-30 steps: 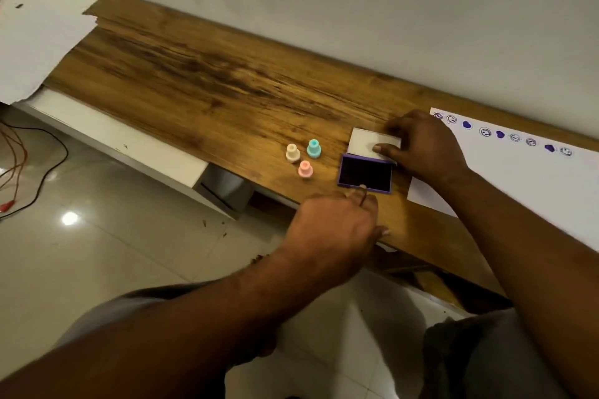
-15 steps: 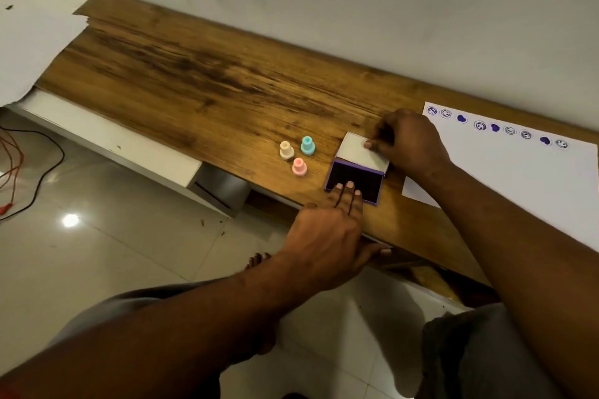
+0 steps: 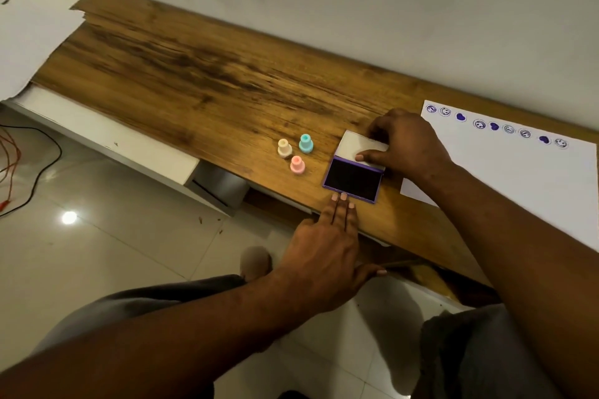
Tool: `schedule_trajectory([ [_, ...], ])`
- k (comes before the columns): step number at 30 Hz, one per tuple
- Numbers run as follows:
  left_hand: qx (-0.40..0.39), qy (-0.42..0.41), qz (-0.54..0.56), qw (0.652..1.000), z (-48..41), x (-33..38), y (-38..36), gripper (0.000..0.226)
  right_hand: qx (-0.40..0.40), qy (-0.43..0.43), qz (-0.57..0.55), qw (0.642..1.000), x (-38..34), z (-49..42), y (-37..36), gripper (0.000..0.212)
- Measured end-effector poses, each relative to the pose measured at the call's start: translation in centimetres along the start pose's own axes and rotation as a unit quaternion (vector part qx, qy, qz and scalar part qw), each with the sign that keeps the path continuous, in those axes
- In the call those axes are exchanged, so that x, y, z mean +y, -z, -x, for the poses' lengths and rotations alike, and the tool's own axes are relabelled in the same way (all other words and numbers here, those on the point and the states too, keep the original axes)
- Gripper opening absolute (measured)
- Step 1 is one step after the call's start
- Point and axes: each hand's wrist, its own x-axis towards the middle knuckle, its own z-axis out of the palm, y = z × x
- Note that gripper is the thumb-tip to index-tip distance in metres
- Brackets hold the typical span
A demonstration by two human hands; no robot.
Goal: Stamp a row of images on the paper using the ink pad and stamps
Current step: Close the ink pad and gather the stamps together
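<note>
Hands at open ink pad (image 3: 352, 184) on worktop (image 3: 194, 81).
Left hand (image 3: 324, 256) flat, fingers (image 3: 340, 207) released, touching its near edge; right hand (image 3: 405, 146) grasps lid (image 3: 359, 147).

The ink pad (image 3: 352, 184) sits open near the front edge of the wood, purple case, dark pad face up, white lid (image 3: 358, 146) flipped back behind it. Just left of it, three little stamps stand upright in a tight cluster: cream (image 3: 284, 148), teal (image 3: 305, 143), pink (image 3: 297, 164). The white paper (image 3: 518, 178) lies flat off to the right with a row of purple prints (image 3: 494, 126) along its far edge, smiley faces and what look like hearts, hard to tell.
</note>
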Motion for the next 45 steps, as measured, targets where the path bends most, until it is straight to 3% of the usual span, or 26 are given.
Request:
schedule_trajectory([
  [4,0.003,0.002,-0.006,1.0,-0.1,0.1,0.0,0.106,-0.009,-0.021,-0.05,0.998,-0.4,0.1,0.1,0.058],
  [12,0.021,0.006,-0.011,1.0,-0.1,0.1,0.3,0.106,-0.035,0.038,-0.131,0.99,-1.6,2.3,1.4,0.018],
  [19,0.03,0.009,-0.018,0.999,-0.2,0.1,0.3,0.108,-0.086,0.096,-0.072,0.989,-1.8,3.7,1.1,0.038],
  [26,0.024,0.008,-0.021,0.999,-0.1,0.3,0.9,0.108,-0.092,0.132,0.016,0.987,-2.2,4.1,0.3,0.039],
  [45,0.013,0.01,-0.029,0.999,-0.2,0.3,1.1,0.107,-0.068,0.118,0.12,0.983,-4.6,4.9,0.8,0.056],
])
